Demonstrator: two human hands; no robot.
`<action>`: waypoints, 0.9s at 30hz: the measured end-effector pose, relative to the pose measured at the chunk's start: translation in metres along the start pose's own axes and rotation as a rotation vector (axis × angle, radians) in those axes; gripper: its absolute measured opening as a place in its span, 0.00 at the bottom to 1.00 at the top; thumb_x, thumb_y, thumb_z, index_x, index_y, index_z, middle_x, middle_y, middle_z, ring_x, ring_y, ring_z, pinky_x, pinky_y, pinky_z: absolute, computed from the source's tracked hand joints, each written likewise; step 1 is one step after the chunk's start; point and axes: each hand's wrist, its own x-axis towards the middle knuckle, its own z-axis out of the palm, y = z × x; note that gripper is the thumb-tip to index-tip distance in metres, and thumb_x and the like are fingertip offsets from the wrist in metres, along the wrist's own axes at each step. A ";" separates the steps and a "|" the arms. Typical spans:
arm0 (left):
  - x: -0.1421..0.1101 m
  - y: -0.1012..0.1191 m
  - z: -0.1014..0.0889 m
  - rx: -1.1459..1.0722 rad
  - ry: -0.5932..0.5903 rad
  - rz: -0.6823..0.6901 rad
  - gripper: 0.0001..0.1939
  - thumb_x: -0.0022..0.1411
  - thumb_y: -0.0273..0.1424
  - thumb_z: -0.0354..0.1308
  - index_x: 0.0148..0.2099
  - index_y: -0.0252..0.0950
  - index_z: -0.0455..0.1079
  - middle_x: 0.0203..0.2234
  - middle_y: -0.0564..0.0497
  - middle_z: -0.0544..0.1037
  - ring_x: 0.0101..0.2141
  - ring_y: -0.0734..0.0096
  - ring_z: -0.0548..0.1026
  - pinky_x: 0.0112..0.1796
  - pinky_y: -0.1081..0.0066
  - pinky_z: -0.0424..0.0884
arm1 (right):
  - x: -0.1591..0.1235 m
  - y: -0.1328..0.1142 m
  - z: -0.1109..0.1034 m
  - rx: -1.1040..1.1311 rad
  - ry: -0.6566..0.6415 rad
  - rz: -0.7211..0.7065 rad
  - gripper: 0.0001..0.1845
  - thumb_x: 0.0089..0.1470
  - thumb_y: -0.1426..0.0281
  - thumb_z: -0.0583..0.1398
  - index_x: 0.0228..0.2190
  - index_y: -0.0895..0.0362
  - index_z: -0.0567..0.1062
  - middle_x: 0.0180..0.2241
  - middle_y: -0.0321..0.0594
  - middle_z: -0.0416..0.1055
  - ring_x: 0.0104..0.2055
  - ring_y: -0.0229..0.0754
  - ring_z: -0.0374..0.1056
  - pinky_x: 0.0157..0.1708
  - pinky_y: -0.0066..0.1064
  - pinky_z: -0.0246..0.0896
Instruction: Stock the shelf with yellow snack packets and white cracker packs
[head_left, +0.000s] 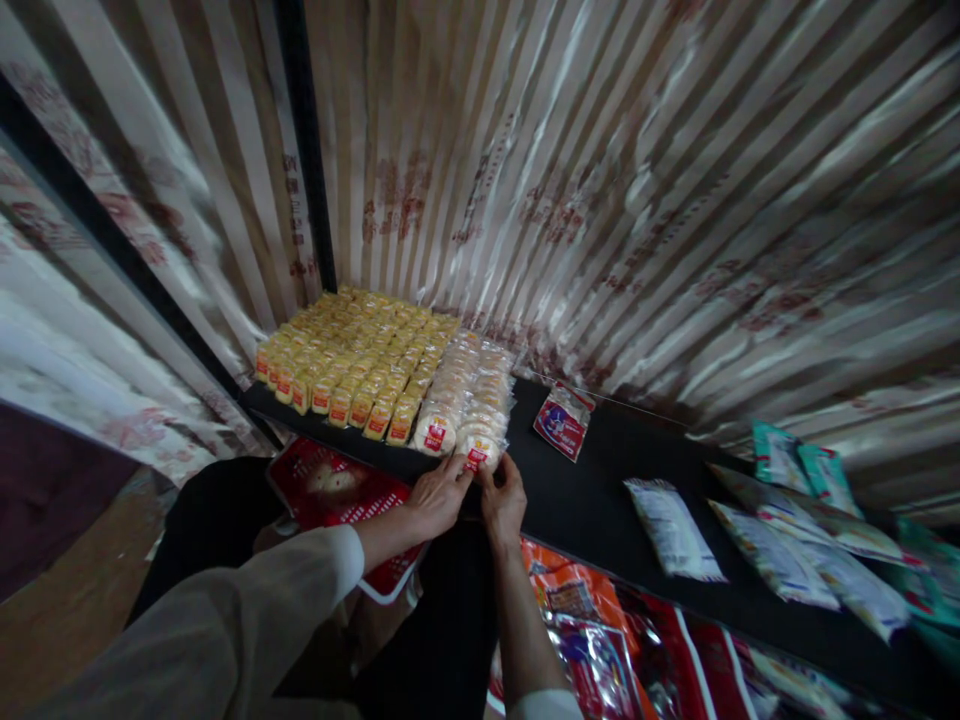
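Note:
My left hand and my right hand meet at the shelf's front edge. Between them, both sets of fingers pinch the lower sides of a round white wrapped cracker with a red label. It stands at the front of a row of like crackers, leaning one behind another. Left of this row is a second row of white crackers. Farther left, several rows of yellow wrapped snacks with red labels fill the shelf's corner. My fingertips partly cover the front cracker's lower edge.
On the black shelf, a red pouch, a white packet and several more packets lie to the right. A red basket sits below at left; orange and red bags lie underneath. Printed plastic sheeting hangs behind.

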 end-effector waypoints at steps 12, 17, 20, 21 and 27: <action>0.001 0.006 -0.001 -0.018 -0.002 -0.038 0.28 0.53 0.20 0.49 0.58 0.29 0.57 0.55 0.39 0.61 0.54 0.55 0.63 0.49 0.64 0.69 | 0.006 -0.001 0.009 -0.032 -0.007 0.046 0.39 0.44 0.51 0.56 0.51 0.64 0.69 0.47 0.56 0.71 0.48 0.53 0.67 0.49 0.40 0.58; 0.001 0.005 0.003 -0.050 0.035 -0.046 0.28 0.53 0.20 0.49 0.58 0.30 0.56 0.56 0.40 0.61 0.54 0.57 0.62 0.49 0.63 0.68 | 0.004 -0.004 0.010 -0.029 -0.006 0.063 0.40 0.44 0.51 0.56 0.52 0.64 0.68 0.47 0.55 0.72 0.47 0.52 0.68 0.47 0.39 0.60; -0.001 0.005 0.002 -0.056 0.049 -0.032 0.29 0.52 0.20 0.50 0.58 0.30 0.56 0.57 0.41 0.60 0.55 0.58 0.61 0.51 0.64 0.67 | 0.002 -0.008 0.011 -0.035 -0.016 0.039 0.38 0.46 0.51 0.55 0.52 0.64 0.67 0.46 0.55 0.72 0.46 0.52 0.68 0.45 0.39 0.61; -0.002 0.005 0.001 -0.051 0.059 -0.024 0.28 0.52 0.20 0.50 0.57 0.30 0.57 0.57 0.41 0.60 0.55 0.58 0.62 0.51 0.64 0.67 | 0.002 -0.009 0.011 -0.041 -0.017 0.026 0.38 0.46 0.52 0.55 0.53 0.65 0.67 0.46 0.55 0.72 0.46 0.52 0.68 0.45 0.39 0.61; -0.028 -0.013 0.002 0.000 0.026 0.138 0.13 0.61 0.24 0.45 0.43 0.34 0.69 0.45 0.45 0.71 0.46 0.64 0.69 0.42 0.70 0.70 | -0.023 -0.029 0.010 -0.147 0.250 -0.132 0.36 0.49 0.54 0.56 0.52 0.67 0.66 0.46 0.60 0.69 0.49 0.56 0.64 0.49 0.46 0.57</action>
